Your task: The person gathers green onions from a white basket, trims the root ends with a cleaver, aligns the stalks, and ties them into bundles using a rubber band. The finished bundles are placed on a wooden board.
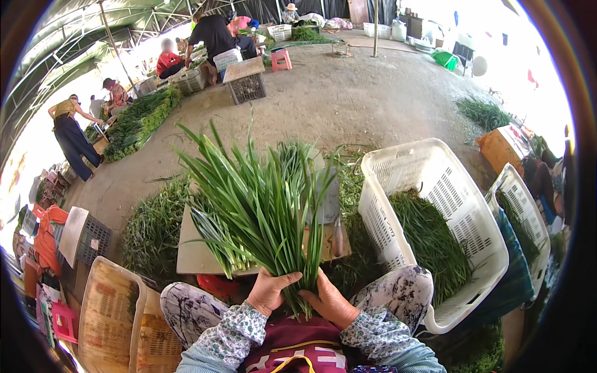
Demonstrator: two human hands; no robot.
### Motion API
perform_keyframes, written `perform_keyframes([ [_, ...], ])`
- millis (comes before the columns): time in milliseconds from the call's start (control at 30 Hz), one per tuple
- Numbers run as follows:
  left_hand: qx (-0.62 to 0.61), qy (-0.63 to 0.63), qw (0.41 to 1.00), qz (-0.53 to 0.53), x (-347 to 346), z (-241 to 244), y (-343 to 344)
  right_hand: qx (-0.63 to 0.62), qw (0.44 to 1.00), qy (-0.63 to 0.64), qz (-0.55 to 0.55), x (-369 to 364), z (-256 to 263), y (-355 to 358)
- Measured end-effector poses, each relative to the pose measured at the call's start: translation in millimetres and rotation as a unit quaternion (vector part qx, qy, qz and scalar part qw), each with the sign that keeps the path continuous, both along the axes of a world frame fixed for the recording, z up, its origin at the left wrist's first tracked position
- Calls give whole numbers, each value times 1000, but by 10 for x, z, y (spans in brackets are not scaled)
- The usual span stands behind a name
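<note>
Both hands hold one large bunch of garlic chives (261,205) over my lap, with its long leaves fanned upward and away from me. My left hand (271,290) grips the lower stalks from the left. On the other side, my right hand (329,299) closes around the same stalks, and the cut ends show below. Just beyond is a low board (198,254) with another pile of chives (223,240) on its left part. A cleaver lies at the board's right, its wooden handle (338,240) towards me and its wide grey blade (326,196) partly behind leaves.
A white plastic crate (392,224) holding chives (426,242) stands by my right knee. Loose greens (154,228) are heaped left of the board. A stained crate (109,312) and a pink stool (64,321) are at lower left. Several people work farther off beside piled greens (135,123).
</note>
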State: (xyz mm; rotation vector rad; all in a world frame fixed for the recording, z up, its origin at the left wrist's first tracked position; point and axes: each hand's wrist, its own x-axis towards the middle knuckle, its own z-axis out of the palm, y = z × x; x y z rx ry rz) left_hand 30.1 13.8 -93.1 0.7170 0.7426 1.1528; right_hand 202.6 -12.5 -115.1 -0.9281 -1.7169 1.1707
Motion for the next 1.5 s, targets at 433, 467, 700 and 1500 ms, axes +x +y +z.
perform_keyframes([
  [433, 54, 5, 997, -49, 24, -38, -54, 143, 966, -200, -82, -98, -51, -98],
  [467, 56, 3, 998, -42, 57, -26, -70, 172, 955, -219, -99, -110, -78, -114],
  [700, 81, -5, 997, -17, 145, 49, -64, 266, 882, -354, -159, -151, -40, -179],
  [1500, 46, -42, 995, -79, -7, 41, -36, 300, 862, -385, -137, -177, 167, -239],
])
